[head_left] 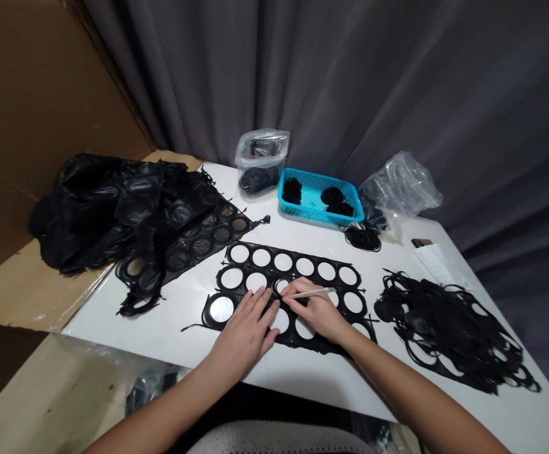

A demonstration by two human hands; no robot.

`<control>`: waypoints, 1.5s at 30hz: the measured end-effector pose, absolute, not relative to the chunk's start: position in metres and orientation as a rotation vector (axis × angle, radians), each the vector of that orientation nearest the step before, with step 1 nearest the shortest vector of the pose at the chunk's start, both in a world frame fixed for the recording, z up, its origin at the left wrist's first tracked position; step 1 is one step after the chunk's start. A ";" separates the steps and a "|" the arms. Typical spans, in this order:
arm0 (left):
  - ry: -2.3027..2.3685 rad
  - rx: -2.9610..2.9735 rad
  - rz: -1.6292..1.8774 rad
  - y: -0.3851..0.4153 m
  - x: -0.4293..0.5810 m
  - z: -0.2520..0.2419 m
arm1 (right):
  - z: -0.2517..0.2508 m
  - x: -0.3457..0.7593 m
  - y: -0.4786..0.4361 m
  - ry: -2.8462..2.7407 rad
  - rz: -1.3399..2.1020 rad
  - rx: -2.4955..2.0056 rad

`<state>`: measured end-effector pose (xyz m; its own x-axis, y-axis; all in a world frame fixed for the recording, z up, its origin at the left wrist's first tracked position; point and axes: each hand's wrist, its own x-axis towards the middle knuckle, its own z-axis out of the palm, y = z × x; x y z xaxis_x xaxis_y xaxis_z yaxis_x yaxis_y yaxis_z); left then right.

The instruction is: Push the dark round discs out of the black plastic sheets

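Dark grey pleated fabric curtain (350,82) hanging behind a white tabletop (108,318); upright brown corrugated cardboard panel (42,82) along the left side; soft, even indoor light.

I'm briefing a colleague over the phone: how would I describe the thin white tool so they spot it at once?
On the white table, find the black sheet punched with round holes. Over it, the person's right hand grips a slim white stick-like tool, its end sticking out to the right of the hand. It is the only pale, stick-like thing among the black sheets.
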<state>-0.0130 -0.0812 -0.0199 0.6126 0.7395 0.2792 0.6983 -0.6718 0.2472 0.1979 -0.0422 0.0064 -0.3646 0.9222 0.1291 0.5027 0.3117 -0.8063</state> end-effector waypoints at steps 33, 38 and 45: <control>1.019 2.739 0.547 -0.075 0.029 -0.013 | 0.001 0.243 -0.062 -1.826 0.906 -1.409; 1.015 2.746 0.526 -0.075 0.026 -0.012 | -0.001 0.244 -0.060 -1.899 0.815 -1.381; 1.017 2.752 0.521 -0.074 0.027 -0.016 | 0.001 0.239 -0.066 -2.380 0.289 -1.144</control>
<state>0.0268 -0.0736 -0.0159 0.7076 0.6546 0.2662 0.5983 -0.7554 0.2672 0.2393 -0.0664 0.0008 -0.5351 0.7780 0.3292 0.6767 0.6280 -0.3842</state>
